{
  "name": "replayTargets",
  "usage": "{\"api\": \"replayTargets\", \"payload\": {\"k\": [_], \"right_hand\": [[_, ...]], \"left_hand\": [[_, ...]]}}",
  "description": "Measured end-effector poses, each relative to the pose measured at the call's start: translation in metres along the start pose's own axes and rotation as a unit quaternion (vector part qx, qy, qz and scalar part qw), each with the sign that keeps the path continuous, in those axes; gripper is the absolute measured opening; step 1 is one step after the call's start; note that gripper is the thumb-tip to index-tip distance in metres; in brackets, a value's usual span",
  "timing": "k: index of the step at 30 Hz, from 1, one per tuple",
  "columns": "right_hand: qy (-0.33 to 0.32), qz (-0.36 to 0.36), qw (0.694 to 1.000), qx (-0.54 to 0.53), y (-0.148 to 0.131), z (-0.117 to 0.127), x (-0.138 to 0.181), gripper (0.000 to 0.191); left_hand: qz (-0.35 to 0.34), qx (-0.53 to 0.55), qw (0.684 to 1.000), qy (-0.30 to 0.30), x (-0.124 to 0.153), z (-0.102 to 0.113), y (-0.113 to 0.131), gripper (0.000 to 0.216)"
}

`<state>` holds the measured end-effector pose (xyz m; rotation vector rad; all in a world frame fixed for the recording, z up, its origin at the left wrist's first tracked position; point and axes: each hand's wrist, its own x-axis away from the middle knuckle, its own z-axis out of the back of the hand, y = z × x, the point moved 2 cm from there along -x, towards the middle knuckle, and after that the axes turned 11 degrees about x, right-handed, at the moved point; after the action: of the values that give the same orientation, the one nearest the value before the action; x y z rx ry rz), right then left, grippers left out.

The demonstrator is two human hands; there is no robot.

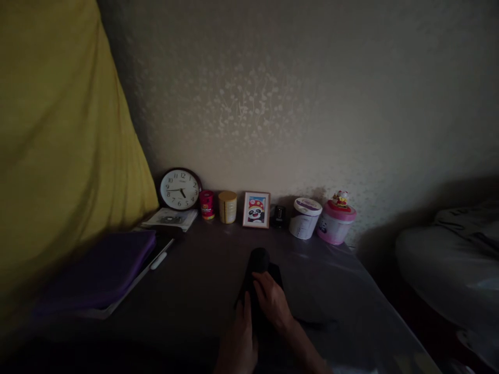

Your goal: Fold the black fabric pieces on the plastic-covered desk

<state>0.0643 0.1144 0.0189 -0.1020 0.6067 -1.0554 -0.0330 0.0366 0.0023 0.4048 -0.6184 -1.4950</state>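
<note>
A black, soft-looking item [260, 258] with a rounded far end lies on the table in front of me. Its exact kind is lost in the dim light. My right hand [273, 302] is closed over its upper part, fingers curled on the dark surface. Against its near left side my left hand [239, 337] grips it, fingers pointing forward. Wider dark material [276, 272] spreads beside the rounded part. A thin dark strap [317, 324] trails out to the right of my right wrist. Both palms hide much of the item.
Along the wall stand a clock [180, 189], a red can [207, 205], a yellow can [227, 207], a panda picture frame [256, 210], a small black object [279, 216], a white tub [305, 219] and a pink tub [335, 223]. A purple folder [101, 270] lies left, near a yellow curtain [66, 119].
</note>
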Motion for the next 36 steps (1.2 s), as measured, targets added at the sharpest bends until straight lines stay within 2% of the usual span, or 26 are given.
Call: {"api": "replayTargets", "payload": {"k": [3, 5, 10, 14, 17, 20, 24, 29, 36], "right_hand": [[0.023, 0.074, 0.997, -0.004, -0.001, 0.001, 0.012, 0.03], [0.022, 0.097, 0.995, 0.003, 0.004, -0.004, 0.011, 0.03], [-0.013, 0.094, 0.995, 0.014, 0.035, -0.026, -0.028, 0.032], [-0.018, 0.045, 0.999, 0.016, 0.057, -0.037, -0.065, 0.033], [-0.001, -0.064, 0.998, -0.002, 0.074, -0.033, -0.08, 0.032], [0.019, -0.177, 0.984, -0.015, 0.096, -0.019, -0.073, 0.034], [0.008, -0.254, 0.967, -0.031, 0.123, 0.0, -0.038, 0.036], [-0.031, -0.274, 0.957, -0.093, 0.125, 0.004, -0.005, 0.039], [-0.031, -0.238, 0.966, -0.092, 0.096, 0.004, -0.008, 0.04]], "left_hand": [[-0.01, 0.011, 1.0, -0.002, -0.002, -0.004, -0.004, 0.072], [-0.013, 0.016, 1.0, -0.001, -0.004, -0.008, -0.009, 0.072], [-0.006, 0.039, 0.999, -0.006, -0.006, -0.016, -0.017, 0.078], [0.014, 0.037, 0.999, -0.013, -0.004, -0.009, -0.011, 0.08], [0.015, 0.04, 0.999, -0.005, -0.002, -0.002, -0.006, 0.079], [0.006, 0.052, 0.999, 0.002, -0.002, 0.0, -0.007, 0.076], [-0.005, 0.08, 0.997, 0.014, -0.002, -0.004, -0.012, 0.073], [-0.017, 0.099, 0.995, 0.022, -0.001, -0.003, -0.013, 0.071], [-0.023, 0.103, 0.994, 0.022, -0.001, 0.003, -0.012, 0.071]]}}
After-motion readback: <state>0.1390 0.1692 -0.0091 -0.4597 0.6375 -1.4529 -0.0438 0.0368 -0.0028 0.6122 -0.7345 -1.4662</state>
